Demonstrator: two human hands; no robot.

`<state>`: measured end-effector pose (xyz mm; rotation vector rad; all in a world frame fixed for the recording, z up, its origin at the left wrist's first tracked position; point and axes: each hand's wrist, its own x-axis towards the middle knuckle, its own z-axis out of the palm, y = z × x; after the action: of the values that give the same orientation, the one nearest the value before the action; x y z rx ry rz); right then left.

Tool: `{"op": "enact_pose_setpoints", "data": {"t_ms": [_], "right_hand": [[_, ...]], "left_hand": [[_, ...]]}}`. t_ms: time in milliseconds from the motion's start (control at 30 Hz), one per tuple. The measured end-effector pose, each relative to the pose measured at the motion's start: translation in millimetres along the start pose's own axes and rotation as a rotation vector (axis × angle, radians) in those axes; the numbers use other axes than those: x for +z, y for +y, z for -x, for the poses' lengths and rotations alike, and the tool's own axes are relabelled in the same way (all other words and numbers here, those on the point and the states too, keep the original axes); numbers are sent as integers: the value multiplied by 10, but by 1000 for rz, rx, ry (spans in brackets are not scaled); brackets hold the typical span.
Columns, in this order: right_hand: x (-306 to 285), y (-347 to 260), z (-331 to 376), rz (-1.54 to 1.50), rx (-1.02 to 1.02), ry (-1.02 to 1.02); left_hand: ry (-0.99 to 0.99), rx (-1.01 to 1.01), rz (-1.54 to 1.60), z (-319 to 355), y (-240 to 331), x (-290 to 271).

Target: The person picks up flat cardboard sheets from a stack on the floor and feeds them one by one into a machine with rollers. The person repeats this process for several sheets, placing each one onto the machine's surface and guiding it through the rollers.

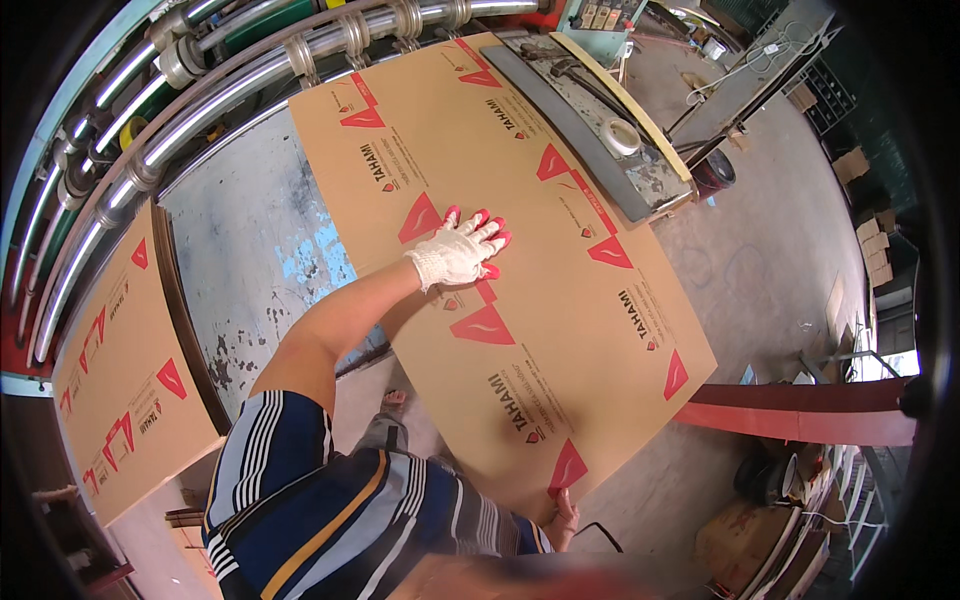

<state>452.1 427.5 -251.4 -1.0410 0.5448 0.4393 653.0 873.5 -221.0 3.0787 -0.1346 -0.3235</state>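
A large flat brown cardboard sheet (590,330), printed with red and black marks, lies tilted across a worn blue-grey machine table and reaches out past its near edge. My left hand (460,250), in a white knit glove with red fingertips, rests palm down with spread fingers on the middle of the sheet. At the sheet's near edge is my bare right hand (563,520). Its thumb lies along the edge, and the other fingers are partly hidden, closed on the cardboard.
Metal rollers (200,110) run along the far left side. A stack of printed cardboard sheets (130,370) stands at left. On a grey ledge (570,110) beyond the sheet sit a tape roll (621,137) and a hammer (575,72). A red beam (800,412) juts in at right.
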Motion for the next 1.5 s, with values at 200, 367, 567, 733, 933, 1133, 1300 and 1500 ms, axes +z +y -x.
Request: {"op": "enact_pose_setpoints", "data": {"t_ms": [200, 367, 567, 733, 933, 1133, 1300, 1500], "right_hand": [[454, 218, -319, 262, 11, 22], [1735, 803, -1229, 78, -51, -176], [2093, 758, -1486, 253, -110, -109], [2045, 984, -1153, 408, 87, -511], [2731, 1553, -729, 517, 726, -1215], [2505, 1233, -856, 525, 607, -902], [749, -149, -1352, 491, 275, -566], [-1235, -901, -898, 189, 174, -284]], "left_hand": [[-13, -106, -34, -110, -460, -172], [183, -513, -118, -120, -1416, -463], [358, -463, -254, 1518, -1857, -255], [267, -1554, -240, 4522, -2194, -231], [70, -1591, 39, 5396, -1140, 417], [228, -833, 148, 3538, 483, 422], [438, -340, 782, 2943, 1297, 276], [639, -997, 133, 3727, 1959, 804]]}}
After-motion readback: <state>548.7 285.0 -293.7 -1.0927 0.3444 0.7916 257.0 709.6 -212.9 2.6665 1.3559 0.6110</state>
